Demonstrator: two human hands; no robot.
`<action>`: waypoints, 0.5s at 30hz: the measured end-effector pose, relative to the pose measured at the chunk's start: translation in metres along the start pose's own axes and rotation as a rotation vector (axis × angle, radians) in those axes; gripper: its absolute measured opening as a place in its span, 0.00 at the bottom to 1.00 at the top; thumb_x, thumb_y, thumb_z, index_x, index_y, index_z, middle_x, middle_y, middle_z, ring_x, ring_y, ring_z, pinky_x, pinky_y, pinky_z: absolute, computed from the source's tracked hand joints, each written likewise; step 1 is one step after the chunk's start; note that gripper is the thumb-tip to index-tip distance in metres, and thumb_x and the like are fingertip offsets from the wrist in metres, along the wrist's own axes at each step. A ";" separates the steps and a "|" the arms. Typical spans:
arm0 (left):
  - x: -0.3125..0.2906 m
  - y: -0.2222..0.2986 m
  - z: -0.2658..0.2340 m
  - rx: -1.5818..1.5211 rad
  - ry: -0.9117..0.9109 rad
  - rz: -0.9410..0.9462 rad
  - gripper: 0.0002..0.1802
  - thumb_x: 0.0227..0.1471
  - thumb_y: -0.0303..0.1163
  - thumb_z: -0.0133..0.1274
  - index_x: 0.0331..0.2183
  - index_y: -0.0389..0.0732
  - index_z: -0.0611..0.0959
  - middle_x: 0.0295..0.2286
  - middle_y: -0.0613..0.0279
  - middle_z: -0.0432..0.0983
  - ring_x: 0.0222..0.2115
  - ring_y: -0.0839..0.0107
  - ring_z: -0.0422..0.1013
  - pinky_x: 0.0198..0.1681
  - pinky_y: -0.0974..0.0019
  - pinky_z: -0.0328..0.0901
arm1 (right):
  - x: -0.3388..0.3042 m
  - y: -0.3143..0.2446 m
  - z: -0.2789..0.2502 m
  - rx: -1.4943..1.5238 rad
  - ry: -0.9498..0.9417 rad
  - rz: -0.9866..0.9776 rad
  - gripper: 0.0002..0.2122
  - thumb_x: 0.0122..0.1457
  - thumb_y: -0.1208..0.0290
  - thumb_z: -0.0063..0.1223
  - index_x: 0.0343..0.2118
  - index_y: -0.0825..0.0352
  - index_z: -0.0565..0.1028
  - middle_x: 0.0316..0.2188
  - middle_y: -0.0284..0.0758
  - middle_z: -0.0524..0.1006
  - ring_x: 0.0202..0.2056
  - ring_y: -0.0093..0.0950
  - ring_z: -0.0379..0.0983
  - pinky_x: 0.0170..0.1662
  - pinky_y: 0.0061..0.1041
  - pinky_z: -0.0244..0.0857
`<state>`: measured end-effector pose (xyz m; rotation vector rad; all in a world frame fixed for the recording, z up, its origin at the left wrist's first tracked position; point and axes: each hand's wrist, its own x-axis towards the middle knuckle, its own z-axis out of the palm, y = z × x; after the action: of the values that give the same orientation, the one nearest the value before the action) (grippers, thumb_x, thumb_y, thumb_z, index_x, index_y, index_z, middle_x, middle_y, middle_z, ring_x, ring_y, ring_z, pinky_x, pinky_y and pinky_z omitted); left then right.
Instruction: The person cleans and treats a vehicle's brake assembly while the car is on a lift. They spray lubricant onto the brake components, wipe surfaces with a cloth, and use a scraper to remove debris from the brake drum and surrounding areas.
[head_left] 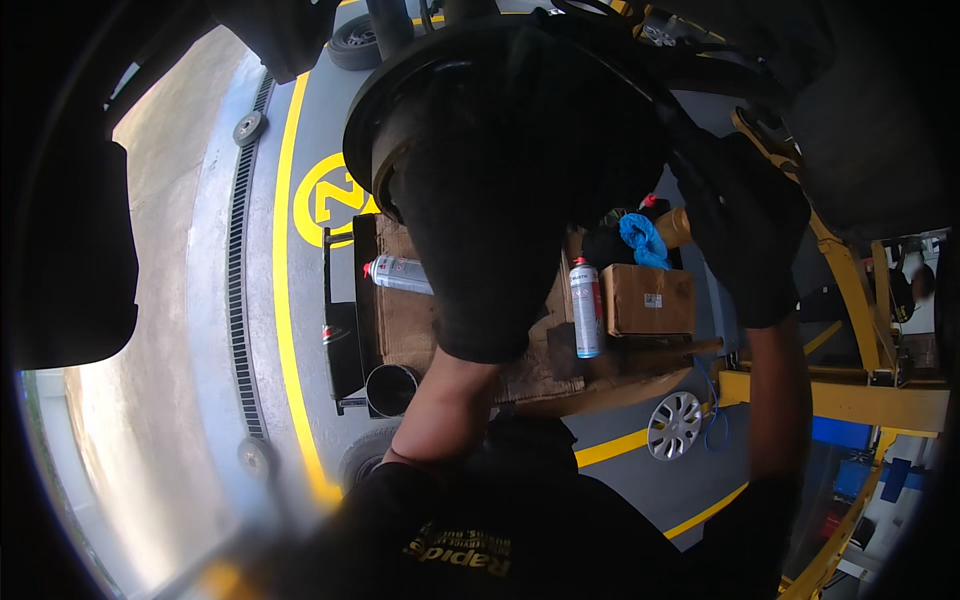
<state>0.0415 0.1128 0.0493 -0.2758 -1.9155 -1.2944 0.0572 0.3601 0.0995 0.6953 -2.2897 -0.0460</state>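
We identify the grey floor [330, 280] as the largest surface, marked with yellow lines and crossed at the left by a drain grate [240, 230]. Above it, at centre, we find the cart [395, 325], its top covered with worn brown cardboard. We locate the dark round part, a wide rimmed disc [395, 100], overhead at upper centre, above the cart. We note the left hand [490, 200], in a black glove, raised in front of this disc; its fingers merge with the shadow, so we cannot tell whether they grasp it. We note the right hand [740, 220], also black-gloved, raised to the right of the disc, near dark parts; we cannot tell whether it is clenched or released. At the right stands a yellow metal frame [835, 395]. On the cart we list a closed cardboard box [650, 300], an upright-looking spray can [585, 310] just left of it, a second spray can [400, 273] lying on its side, and a crumpled blue glove [643, 240] behind the box. We see a silver wheel cover [675, 426] on the floor.
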 end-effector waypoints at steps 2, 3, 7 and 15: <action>0.016 -0.009 -0.026 -0.121 -0.009 -0.053 0.22 0.56 0.23 0.65 0.53 0.34 0.82 0.47 0.52 0.83 0.48 0.63 0.81 0.50 0.65 0.75 | 0.027 -0.013 -0.012 -0.120 -0.046 -0.102 0.34 0.54 0.73 0.68 0.66 0.47 0.74 0.29 0.28 0.79 0.24 0.23 0.74 0.28 0.26 0.70; 0.024 -0.018 -0.046 -0.147 0.013 0.009 0.19 0.58 0.22 0.64 0.52 0.34 0.84 0.46 0.53 0.84 0.47 0.64 0.82 0.48 0.67 0.76 | 0.045 -0.027 -0.020 -0.225 -0.066 -0.208 0.30 0.55 0.71 0.67 0.64 0.50 0.76 0.30 0.29 0.80 0.27 0.25 0.76 0.30 0.30 0.71; 0.025 -0.049 -0.090 0.077 0.063 0.101 0.14 0.62 0.24 0.61 0.50 0.34 0.86 0.44 0.52 0.86 0.47 0.65 0.83 0.48 0.66 0.77 | 0.098 -0.102 -0.035 -0.497 -0.061 -0.400 0.19 0.56 0.63 0.63 0.50 0.61 0.82 0.32 0.33 0.81 0.32 0.32 0.79 0.34 0.39 0.73; -0.031 -0.111 -0.079 -0.041 0.144 -0.158 0.33 0.59 0.30 0.66 0.64 0.43 0.74 0.62 0.48 0.69 0.57 0.54 0.75 0.57 0.55 0.73 | 0.118 -0.195 -0.008 -0.344 -0.032 -0.346 0.06 0.49 0.67 0.64 0.21 0.63 0.82 0.18 0.34 0.79 0.24 0.32 0.78 0.31 0.35 0.71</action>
<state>0.0377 0.0027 -0.0357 -0.0509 -1.8193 -1.4183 0.0849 0.1366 0.1362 0.8987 -2.0921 -0.6013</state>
